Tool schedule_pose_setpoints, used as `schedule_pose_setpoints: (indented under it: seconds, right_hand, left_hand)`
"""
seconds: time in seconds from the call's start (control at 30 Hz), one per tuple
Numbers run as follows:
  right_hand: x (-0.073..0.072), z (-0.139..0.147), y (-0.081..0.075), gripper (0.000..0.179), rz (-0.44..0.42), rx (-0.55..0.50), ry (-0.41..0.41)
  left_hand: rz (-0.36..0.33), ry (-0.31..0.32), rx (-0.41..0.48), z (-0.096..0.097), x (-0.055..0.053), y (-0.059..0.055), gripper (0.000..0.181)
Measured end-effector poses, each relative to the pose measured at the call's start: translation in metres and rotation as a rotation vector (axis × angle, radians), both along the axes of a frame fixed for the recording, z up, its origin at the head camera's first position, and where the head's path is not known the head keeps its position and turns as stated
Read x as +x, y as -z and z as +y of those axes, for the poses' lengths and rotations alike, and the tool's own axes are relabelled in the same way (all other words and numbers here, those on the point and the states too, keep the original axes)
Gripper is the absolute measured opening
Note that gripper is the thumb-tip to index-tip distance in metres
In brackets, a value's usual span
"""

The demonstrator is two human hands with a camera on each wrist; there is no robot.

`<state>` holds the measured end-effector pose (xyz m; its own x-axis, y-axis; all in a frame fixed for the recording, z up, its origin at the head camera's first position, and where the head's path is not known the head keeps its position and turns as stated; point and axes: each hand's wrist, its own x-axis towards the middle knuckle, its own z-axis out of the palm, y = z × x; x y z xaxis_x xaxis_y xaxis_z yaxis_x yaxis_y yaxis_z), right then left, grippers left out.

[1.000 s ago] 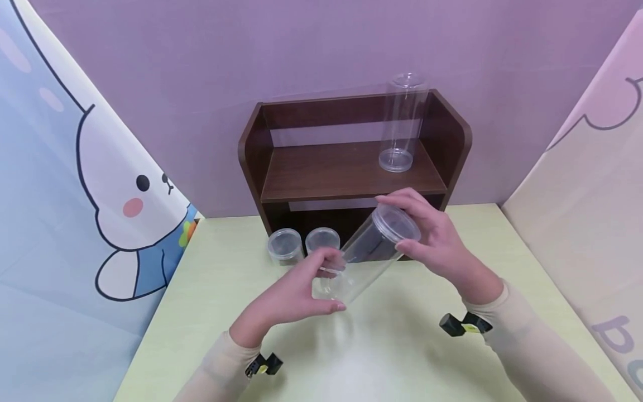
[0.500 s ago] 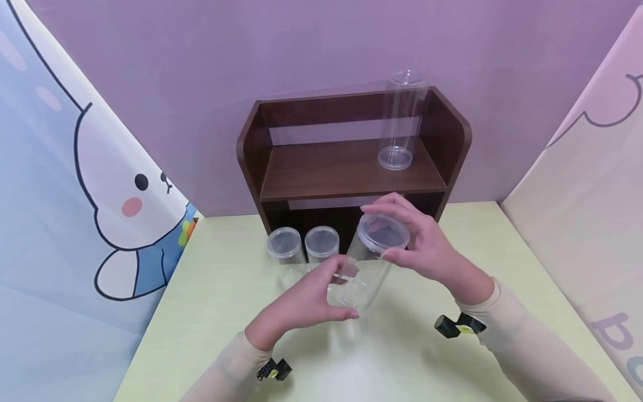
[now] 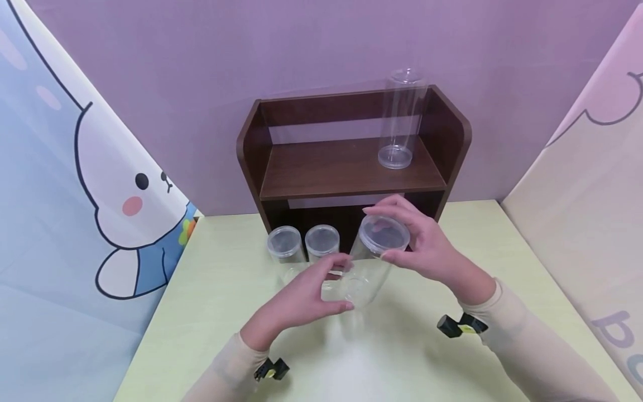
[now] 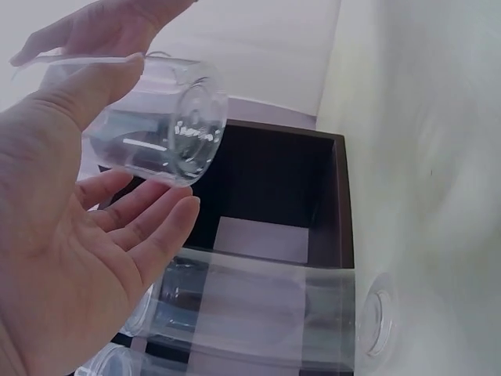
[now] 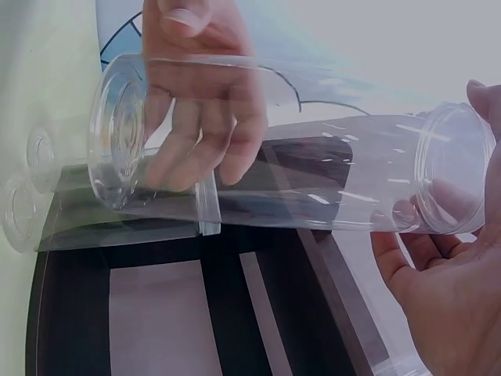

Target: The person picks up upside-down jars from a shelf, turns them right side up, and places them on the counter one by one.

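Note:
A tall clear plastic jar (image 3: pixel 369 276) with a round lid is held between both hands above the table, tilted, its lid end up and to the right in the head view. My right hand (image 3: pixel 427 240) grips it at the lid, thumb on the near side and fingers over the far side. Lower down, my left hand (image 3: pixel 301 293) holds the jar near its base, thumb and fingers on opposite sides. In the right wrist view the left fingers (image 5: pixel 184 149) show through the clear wall. The jar's base (image 4: pixel 196 129) faces right in the left wrist view.
Two similar lidded jars, one at the left (image 3: pixel 284 243) and another beside it (image 3: pixel 322 240), stand before a dark brown two-tier shelf (image 3: pixel 346 167). One more clear jar (image 3: pixel 396 156) stands on its upper tier at the right. Printed cloths hang on both sides of the pale table (image 3: pixel 221 268).
The held jar has come more upright, its lid end moving left and slightly down. My right hand has moved left with it; the left hand has shifted slightly right. The standing jars have not moved.

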<state>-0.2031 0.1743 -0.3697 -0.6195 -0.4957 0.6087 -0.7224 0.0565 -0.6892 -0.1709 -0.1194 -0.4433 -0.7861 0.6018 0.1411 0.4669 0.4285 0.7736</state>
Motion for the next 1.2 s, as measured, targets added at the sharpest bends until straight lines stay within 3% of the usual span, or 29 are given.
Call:
schedule_pose_setpoints:
  seconds: [0.2, 0.33, 0.43, 0.63, 0.9, 1.03, 1.2]
  right_hand:
    - [0.000, 0.002, 0.003, 0.070, 0.002, 0.011, 0.010]
    - [0.001, 0.004, 0.004, 0.071, -0.004, 0.015, 0.013]
    - [0.000, 0.005, 0.006, 0.071, -0.001, 0.020, 0.018]
    - [-0.001, 0.008, 0.011, 0.071, -0.003, 0.030, 0.020]
    - [-0.004, 0.010, 0.015, 0.072, 0.009, 0.068, 0.032]
    - [-0.004, 0.011, 0.015, 0.072, 0.014, 0.077, 0.042]
    - [-0.003, 0.011, 0.015, 0.072, 0.015, 0.082, 0.047]
  left_hand:
    - [0.050, 0.002, 0.034, -0.010, -0.001, -0.008, 0.070]
    - [0.160, 0.004, 0.097, -0.022, -0.005, -0.018, 0.052]
    - [0.254, -0.035, 0.144, -0.034, -0.010, -0.027, 0.041]
    - [0.365, -0.227, 0.271, -0.064, -0.024, -0.042, 0.027]
    - [0.368, -0.547, 0.326, -0.090, -0.047, -0.042, 0.018]
    - [0.385, -0.653, 0.365, -0.095, -0.057, -0.042, 0.021]
    - [0.432, -0.725, 0.423, -0.100, -0.070, -0.046, 0.027]
